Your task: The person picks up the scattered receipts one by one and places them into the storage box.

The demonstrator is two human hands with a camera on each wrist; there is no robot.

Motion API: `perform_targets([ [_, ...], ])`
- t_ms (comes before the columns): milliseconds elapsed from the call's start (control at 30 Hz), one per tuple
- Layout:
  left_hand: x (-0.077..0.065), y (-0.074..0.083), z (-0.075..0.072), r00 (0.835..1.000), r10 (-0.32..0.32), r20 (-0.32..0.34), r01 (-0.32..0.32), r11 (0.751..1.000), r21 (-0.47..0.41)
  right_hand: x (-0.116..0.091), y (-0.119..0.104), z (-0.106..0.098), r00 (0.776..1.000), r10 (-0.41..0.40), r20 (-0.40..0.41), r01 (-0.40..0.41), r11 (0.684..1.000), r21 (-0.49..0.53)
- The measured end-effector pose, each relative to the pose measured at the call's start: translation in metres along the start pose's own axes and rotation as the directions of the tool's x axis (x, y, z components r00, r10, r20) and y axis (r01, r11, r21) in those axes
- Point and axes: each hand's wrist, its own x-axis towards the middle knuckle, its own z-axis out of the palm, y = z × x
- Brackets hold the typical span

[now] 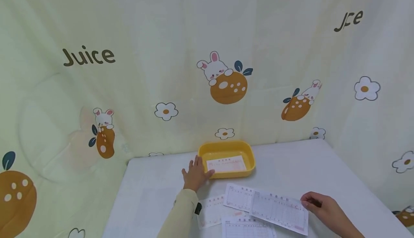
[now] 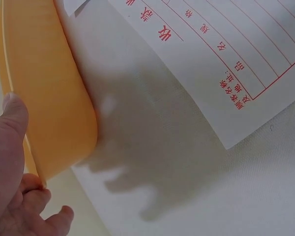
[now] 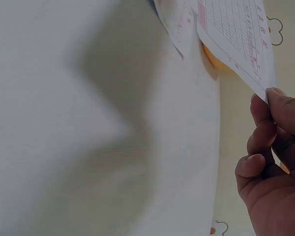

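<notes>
Toward the back of the table stands a shallow yellow tray [image 1: 226,175] with a printed paper slip [image 1: 223,164] lying inside. My left hand [image 1: 196,175] holds its front left corner, the thumb at the front rim and the fingers spread along the left side. In the left wrist view that thumb [image 2: 12,110] lies on the rim of the tray [image 2: 64,98]. My right hand [image 1: 323,209] pinches the edge of a printed receipt slip [image 1: 279,209] between thumb and fingertips. The slip [image 3: 238,39] slants up from the pinch in the right wrist view.
Below the tray lie more slips: one with red print [image 1: 210,209], one partly behind the held slip [image 1: 237,196], and one at the bottom edge [image 1: 247,229]. A patterned curtain [image 1: 181,69] hangs behind the white table [image 1: 142,191].
</notes>
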Motion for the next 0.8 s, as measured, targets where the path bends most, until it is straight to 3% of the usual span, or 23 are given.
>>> perform_targets([
  [600, -0.002, 0.005, -0.006, 1.0, 0.001, 0.0, -0.001, 1.0, 0.001, 0.065, -0.047, -0.005, 0.985, -0.172, 0.009, 0.173, 0.984, -0.052],
  [800, -0.002, 0.004, -0.006, 1.0, -0.007, 0.005, 0.007, 1.0, 0.001, 0.092, -0.067, -0.001, 0.983, -0.183, 0.018, 0.184, 0.982, -0.047],
])
